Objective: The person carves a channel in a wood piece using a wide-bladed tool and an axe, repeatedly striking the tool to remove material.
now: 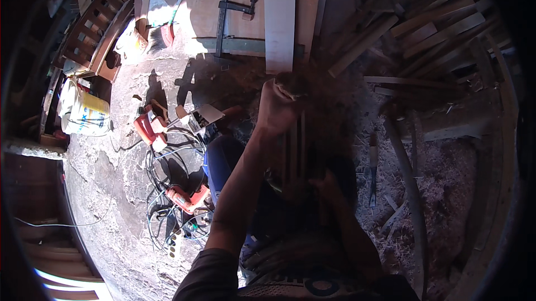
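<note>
My left hand (273, 110) reaches forward over my lap, its fingers closed round the far end of a narrow wooden piece (302, 142). Long pale strips of that piece run back toward me between my legs; shadow hides much of it. My right hand (328, 186) is closer to my body, in deep shade. Its fingers look curled round something dark whose kind I cannot make out. Just beyond my left hand, a pale plank (280, 19) ends. A chisel-like tool (373, 170) with a wooden handle lies on the ground to the right.
A bar clamp (237, 6) rests on the wooden boards ahead. To my left lie a red power tool (147, 129), a red drill (188, 199) and tangled cables (153, 161). A white bucket (85, 108) stands farther left. Scrap wood (435, 33) is heaped at the right.
</note>
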The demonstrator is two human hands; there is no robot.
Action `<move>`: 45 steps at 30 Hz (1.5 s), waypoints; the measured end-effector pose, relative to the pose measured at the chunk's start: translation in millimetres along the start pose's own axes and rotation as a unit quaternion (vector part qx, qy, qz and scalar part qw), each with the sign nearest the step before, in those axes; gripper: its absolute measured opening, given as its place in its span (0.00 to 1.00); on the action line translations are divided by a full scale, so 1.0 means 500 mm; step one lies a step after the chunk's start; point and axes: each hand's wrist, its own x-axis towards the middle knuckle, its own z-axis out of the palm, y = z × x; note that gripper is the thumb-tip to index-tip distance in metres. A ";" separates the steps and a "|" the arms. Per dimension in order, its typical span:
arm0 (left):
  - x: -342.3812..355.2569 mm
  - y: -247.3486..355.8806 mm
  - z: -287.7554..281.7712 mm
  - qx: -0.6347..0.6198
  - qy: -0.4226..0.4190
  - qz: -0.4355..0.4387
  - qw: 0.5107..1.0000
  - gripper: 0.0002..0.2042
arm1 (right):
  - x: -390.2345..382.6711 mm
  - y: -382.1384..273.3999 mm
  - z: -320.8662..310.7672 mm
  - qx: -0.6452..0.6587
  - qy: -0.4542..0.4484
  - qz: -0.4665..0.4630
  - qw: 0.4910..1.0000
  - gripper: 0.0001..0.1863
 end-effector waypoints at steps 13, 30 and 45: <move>0.004 -0.137 0.020 -0.062 0.116 0.042 0.990 0.02 | 0.002 -0.064 -0.021 0.070 -0.034 0.082 0.994 0.23; -0.009 -0.154 0.031 -0.096 0.097 0.022 0.990 0.02 | 0.017 -0.046 -0.027 -0.068 0.024 -0.063 0.995 0.33; -0.032 -0.160 0.043 -0.105 0.104 0.118 0.982 0.07 | -0.035 -0.608 -0.059 -0.401 0.067 -0.414 0.814 0.33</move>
